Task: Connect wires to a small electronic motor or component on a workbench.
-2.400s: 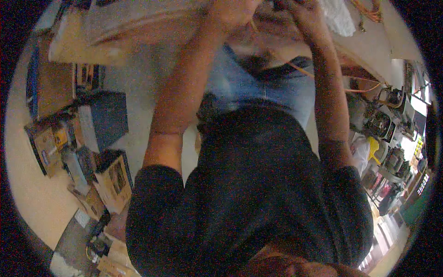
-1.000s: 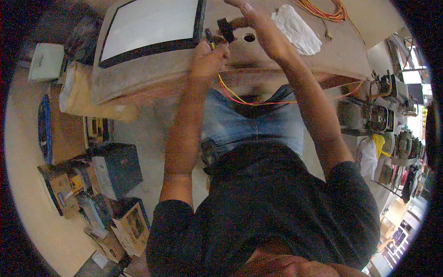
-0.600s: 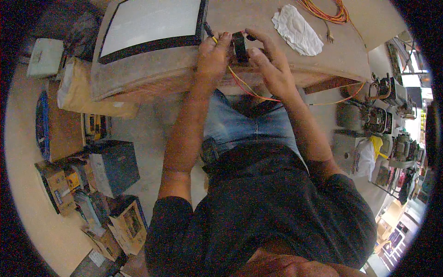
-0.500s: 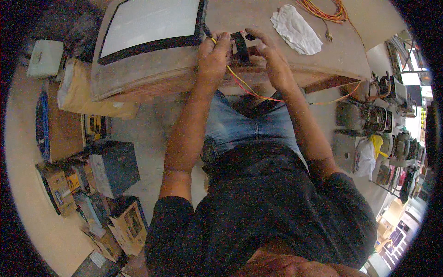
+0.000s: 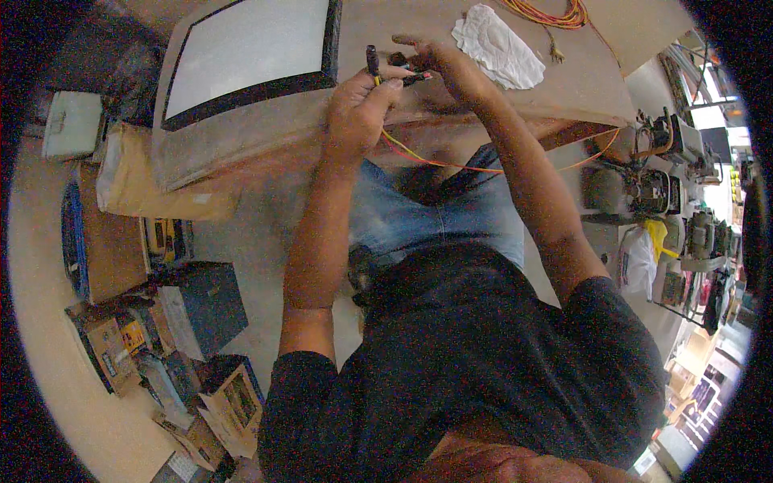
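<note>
My left hand (image 5: 358, 109) is closed around a thin yellow-and-red cable (image 5: 411, 154) over the table's near edge. A black plug-like end (image 5: 371, 59) stands up above its fingers. From the thumb side a short dark piece with a reddish tip (image 5: 417, 78) sticks out to the right. My right hand (image 5: 452, 71) is just right of it, smeared by motion, with one finger stretched out leftward. Beside its fingertips is a small round black thing (image 5: 397, 59); whether the fingers grip it cannot be made out. The cable runs below my right forearm to the right.
A black-framed white panel (image 5: 254, 56) lies on the worn table (image 5: 233, 133) at left. A crumpled white cloth (image 5: 499, 48) and a coil of orange cable (image 5: 555, 12) lie at right. Boxes (image 5: 205, 310) stand on the floor at left; machines (image 5: 644, 193) stand at right.
My right hand has moved up and left, and its finger now stretches leftward. The wide black strip that hung between the hands is no longer seen. The view has shifted slightly.
</note>
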`<state>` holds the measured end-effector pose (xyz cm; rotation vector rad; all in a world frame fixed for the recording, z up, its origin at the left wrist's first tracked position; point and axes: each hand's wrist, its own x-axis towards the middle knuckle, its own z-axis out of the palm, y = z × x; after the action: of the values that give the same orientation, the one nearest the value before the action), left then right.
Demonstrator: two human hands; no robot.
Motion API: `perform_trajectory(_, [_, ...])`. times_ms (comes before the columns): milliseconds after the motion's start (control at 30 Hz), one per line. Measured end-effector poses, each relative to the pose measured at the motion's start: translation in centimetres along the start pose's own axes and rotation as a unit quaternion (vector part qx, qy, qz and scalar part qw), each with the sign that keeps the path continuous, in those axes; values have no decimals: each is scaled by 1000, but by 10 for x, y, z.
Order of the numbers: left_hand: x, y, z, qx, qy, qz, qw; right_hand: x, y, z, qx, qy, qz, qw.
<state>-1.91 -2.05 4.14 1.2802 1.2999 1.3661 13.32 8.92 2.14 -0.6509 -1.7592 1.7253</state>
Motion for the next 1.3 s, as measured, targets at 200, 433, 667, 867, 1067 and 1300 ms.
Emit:
perform_trajectory(200, [3, -1, 6, 48, -25, 7, 999, 18, -35, 15, -65, 27, 18, 997])
perform_trajectory(433, [7, -12, 11, -97, -15, -7, 995, 62, -41, -8, -131, -80, -78, 985])
perform_trajectory(667, [13, 10, 26, 7, 115, -121, 986, 8, -100, 24, -161, 59, -6, 985])
perform_trajectory(867, [24, -20, 16, -80, 57, -52, 994, 2, -88, 43, -271, 53, -54, 960])
perform_trajectory(1067, [39, -31, 1, -378, 45, -105, 919, -43, -78, 55, -288, 53, -130, 947])
perform_trajectory(1300, [37, -26, -7, -461, 10, -133, 877, -52, -48, 46, -221, 85, -165, 958])
